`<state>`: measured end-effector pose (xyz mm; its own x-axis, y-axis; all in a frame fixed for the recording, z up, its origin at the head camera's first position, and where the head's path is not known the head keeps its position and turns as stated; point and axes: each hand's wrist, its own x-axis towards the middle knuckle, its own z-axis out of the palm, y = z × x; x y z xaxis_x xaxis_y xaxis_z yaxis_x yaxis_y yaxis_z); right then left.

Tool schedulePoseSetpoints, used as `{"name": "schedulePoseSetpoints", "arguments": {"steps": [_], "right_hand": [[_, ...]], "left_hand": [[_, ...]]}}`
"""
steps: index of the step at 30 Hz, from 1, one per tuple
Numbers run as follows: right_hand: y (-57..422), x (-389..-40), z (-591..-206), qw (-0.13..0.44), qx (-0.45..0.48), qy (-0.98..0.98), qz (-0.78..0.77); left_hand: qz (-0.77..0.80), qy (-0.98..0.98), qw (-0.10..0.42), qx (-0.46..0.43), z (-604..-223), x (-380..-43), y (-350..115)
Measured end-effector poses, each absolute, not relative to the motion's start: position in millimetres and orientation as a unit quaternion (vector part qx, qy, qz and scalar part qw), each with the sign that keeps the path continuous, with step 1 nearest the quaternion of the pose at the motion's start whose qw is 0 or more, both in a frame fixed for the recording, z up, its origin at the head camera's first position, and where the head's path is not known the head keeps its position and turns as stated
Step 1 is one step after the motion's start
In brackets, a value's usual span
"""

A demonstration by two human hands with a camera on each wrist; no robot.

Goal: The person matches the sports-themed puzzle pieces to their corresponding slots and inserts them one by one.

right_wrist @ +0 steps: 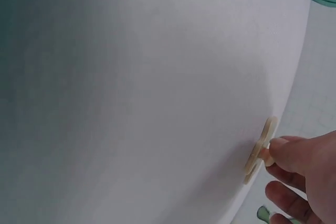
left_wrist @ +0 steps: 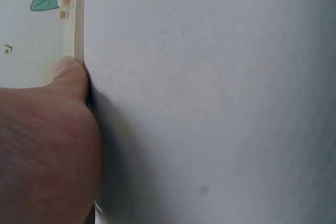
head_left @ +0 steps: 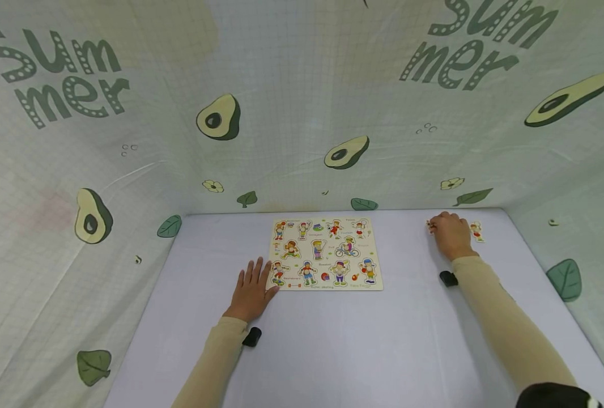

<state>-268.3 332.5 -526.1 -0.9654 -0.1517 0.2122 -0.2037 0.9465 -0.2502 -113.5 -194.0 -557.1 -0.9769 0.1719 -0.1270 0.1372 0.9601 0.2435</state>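
A flat wooden peg puzzle board [head_left: 332,255] with cartoon sports figures lies on the white table. My left hand [head_left: 251,290] rests with spread, straight fingers at the board's lower left corner; in the left wrist view its thumb [left_wrist: 71,77] touches the board's edge. Off to the right, my right hand [head_left: 451,233] pinches a puzzle piece [head_left: 431,226] by its small knob. The right wrist view shows that piece [right_wrist: 260,150] edge-on, tilted, its knob between thumb and finger. Beside this hand, a second figure piece [head_left: 477,231] lies on the table.
The white table [head_left: 343,351] ends at a hanging cloth [head_left: 281,158] printed with avocados and leaves, which stands behind and on both sides. Black wrist devices show at the left wrist [head_left: 252,337] and right wrist [head_left: 448,278].
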Motion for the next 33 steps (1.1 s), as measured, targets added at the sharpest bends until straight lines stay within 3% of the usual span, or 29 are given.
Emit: {"name": "schedulePoseSetpoints", "arguments": {"steps": [16, 33], "right_hand": [[329.8, -274.1, -526.0, 0.082, 0.076, -0.982, 0.155], [251.9, -265.2, -504.4, 0.119, 0.131, -0.967, 0.186]], "left_hand": [[0.109, 0.988, 0.075, 0.085, -559.4, -114.8, -195.4], [0.102, 0.988, 0.075, 0.085, -562.1, -116.4, -196.7]]}}
